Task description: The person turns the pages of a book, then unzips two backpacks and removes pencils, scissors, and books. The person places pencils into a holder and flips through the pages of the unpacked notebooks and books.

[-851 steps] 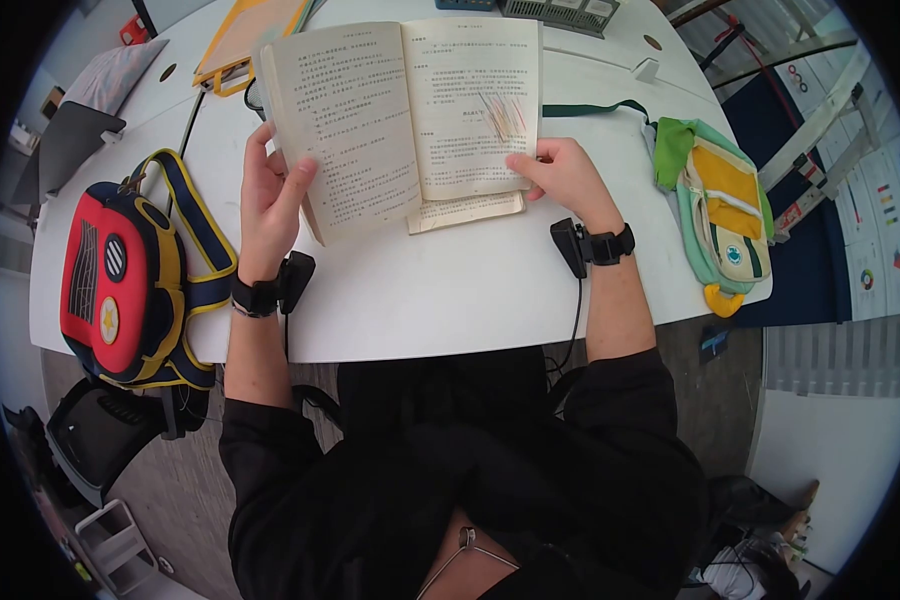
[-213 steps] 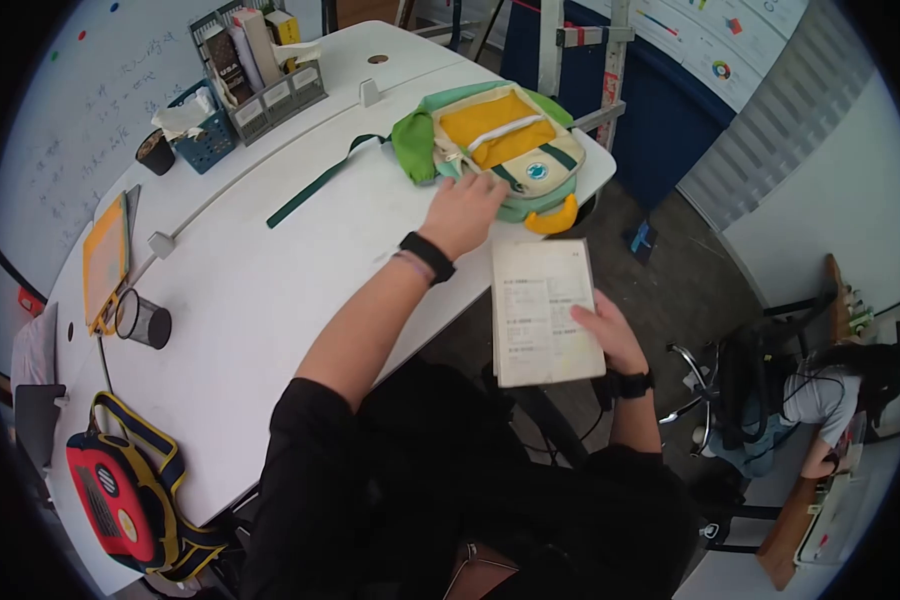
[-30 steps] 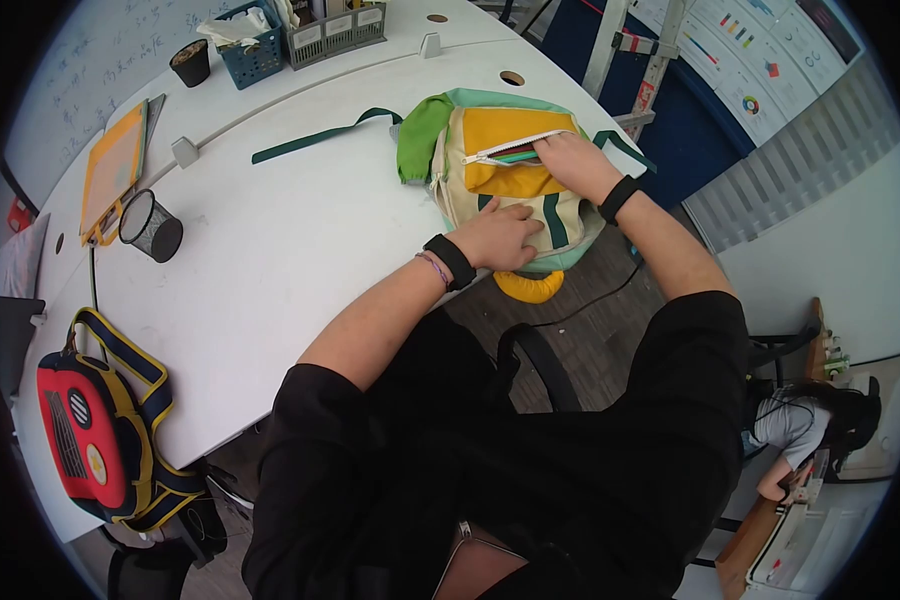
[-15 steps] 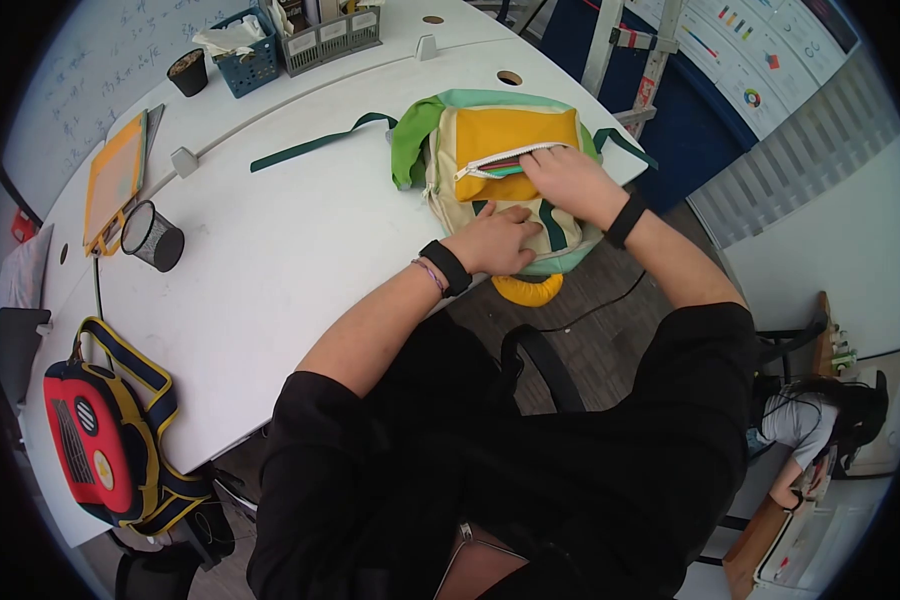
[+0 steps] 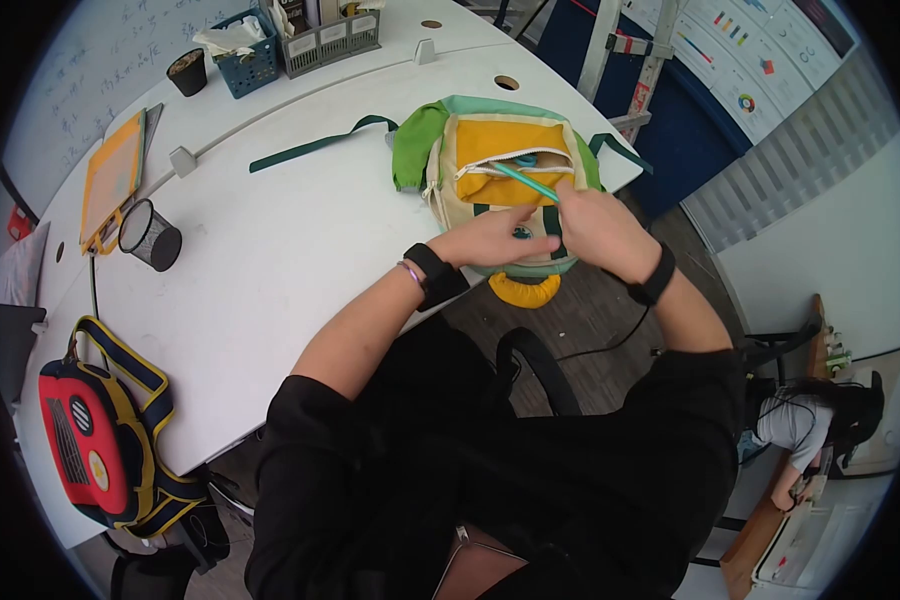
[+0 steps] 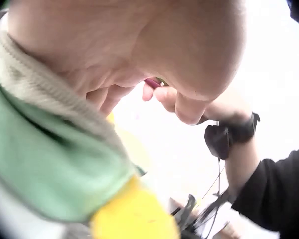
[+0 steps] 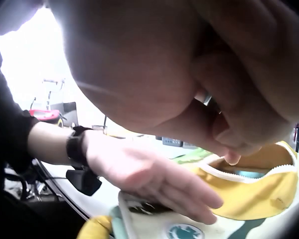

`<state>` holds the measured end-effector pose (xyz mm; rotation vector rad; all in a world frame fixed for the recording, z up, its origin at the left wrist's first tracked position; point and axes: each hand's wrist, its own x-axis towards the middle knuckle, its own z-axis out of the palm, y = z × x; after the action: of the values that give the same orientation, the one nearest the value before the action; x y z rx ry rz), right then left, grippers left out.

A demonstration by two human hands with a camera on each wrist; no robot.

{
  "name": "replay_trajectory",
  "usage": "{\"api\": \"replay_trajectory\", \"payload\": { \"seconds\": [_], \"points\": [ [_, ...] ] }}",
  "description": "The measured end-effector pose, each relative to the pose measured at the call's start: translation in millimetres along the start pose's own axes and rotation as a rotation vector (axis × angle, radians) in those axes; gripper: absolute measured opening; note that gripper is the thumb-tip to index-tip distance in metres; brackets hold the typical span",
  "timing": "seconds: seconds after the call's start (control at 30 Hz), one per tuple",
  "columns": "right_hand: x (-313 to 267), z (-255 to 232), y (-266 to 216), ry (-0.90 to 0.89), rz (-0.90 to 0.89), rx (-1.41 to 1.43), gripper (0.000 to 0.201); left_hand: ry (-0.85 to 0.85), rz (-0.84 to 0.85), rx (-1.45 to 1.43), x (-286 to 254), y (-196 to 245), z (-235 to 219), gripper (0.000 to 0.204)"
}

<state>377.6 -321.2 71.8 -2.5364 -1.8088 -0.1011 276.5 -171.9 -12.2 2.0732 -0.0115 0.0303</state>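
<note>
The green, cream and yellow backpack (image 5: 446,206) lies on the table's right end, its yellow front pocket (image 5: 500,140) unzipped. My right hand (image 5: 610,232) grips a slim teal pencil-like stick (image 5: 525,182) whose far end is over the pocket opening. In the left wrist view a magenta tip (image 6: 152,82) shows at the right fingers. My left hand (image 5: 490,237) is over the lower front of the bag, fingers straight, thumb towards the right hand. Another blue-teal item (image 7: 249,174) shows inside the pocket in the right wrist view.
A red and navy backpack (image 5: 85,445) lies at the table's left end. A mesh pen cup (image 5: 155,238), an orange folder (image 5: 113,180), a plant pot (image 5: 187,73), a tissue basket (image 5: 247,62) and a grey rack (image 5: 332,42) stand farther back. Another person (image 5: 800,420) is at right.
My right hand has drawn back out of the pocket towards me, bringing the teal stick. The left hand has shifted slightly towards me, its thumb now reaching to the right hand.
</note>
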Motion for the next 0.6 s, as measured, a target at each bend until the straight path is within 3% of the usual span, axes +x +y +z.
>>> {"api": "replay_trajectory", "payload": {
  "seconds": [0.03,0.1,0.27,0.37,0.43,0.47,0.53,0.6],
  "points": [
    [-6,-2,-6,-0.004,-0.001,-0.001,0.013,0.001,-0.001,-0.004,-5,8,0,0.066],
    [-15,-4,-21,0.085,-0.044,0.265,0.014,0.114,0.164,-0.619,-12,19,3,0.062],
    [-2,14,-33,0.133,-0.151,0.601,0.027,0.253,0.109,-1.043,-31,25,6,0.045],
    [7,14,-47,0.03,-0.271,0.553,0.034,0.376,0.027,-1.167,-47,21,-10,0.034],
    [18,0,-51,-0.296,-0.243,0.672,0.03,0.614,0.014,-1.264,-55,9,-27,0.03],
    [29,8,-41,-0.209,-0.263,0.614,0.023,0.644,0.001,-1.299,-63,2,-37,0.027],
    [53,33,0,-0.025,-0.33,0.068,0.02,0.647,0.069,-1.264,-86,-10,-54,0.024],
    [69,59,37,0.186,-0.226,-0.128,0.021,0.688,-0.002,-1.129,-112,-8,-71,0.021]
  ]
}}
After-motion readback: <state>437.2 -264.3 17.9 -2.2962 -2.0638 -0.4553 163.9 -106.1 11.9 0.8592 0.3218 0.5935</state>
